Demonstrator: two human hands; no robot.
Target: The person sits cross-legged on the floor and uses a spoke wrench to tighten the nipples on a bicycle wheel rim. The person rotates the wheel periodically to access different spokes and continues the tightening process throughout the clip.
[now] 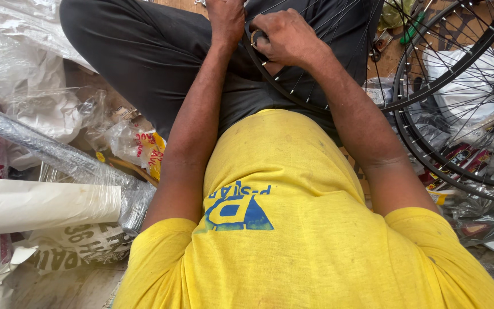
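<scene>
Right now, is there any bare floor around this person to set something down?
Little. One bare floor patch lies at lower left, bordered by the printed paper and the yellow shirt. Elsewhere it is crowded: plastic wrapping and a paper roll on one side, stacked wheels and packets on the other. Both hands, left and right, are on the rim.

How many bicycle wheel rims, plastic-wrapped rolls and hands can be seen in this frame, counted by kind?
Spoked wheel rims: 3 (one on the lap under both hands, two stacked at the right)
Wrapped rolls: 2 (white roll, grey roll)
Hands: 2 (left hand, right hand)
Total: 7
</scene>
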